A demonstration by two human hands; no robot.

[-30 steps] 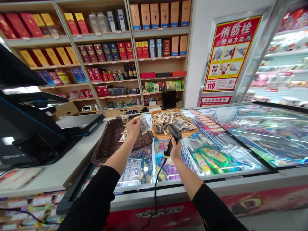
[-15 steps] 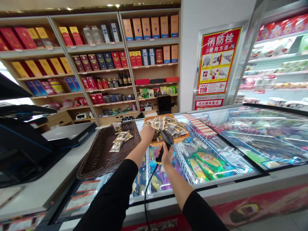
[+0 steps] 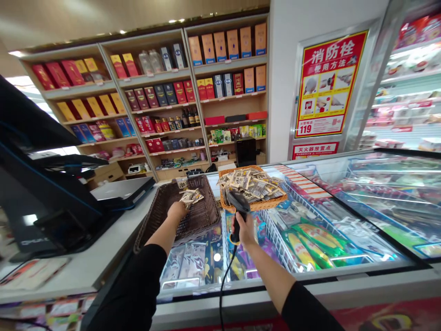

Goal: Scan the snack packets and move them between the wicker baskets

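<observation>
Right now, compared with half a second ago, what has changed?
The left hand has moved leftward from the orange basket to the dark brown basket, at the packets there; whether it grips one is unclear. The right hand still holds the black scanner. Both baskets stay put.

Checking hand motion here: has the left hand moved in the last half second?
Yes: against the freezer, the left hand has gone leftward, from the orange basket to the dark brown basket.

The basket (image 3: 203, 218) at the left edge of the freezer (image 3: 193, 307) is dark brown wickerwork, the far-edge basket (image 3: 270, 203) orange; packets (image 3: 241, 179) beige with black print, scanner (image 3: 239, 201) black.
</observation>
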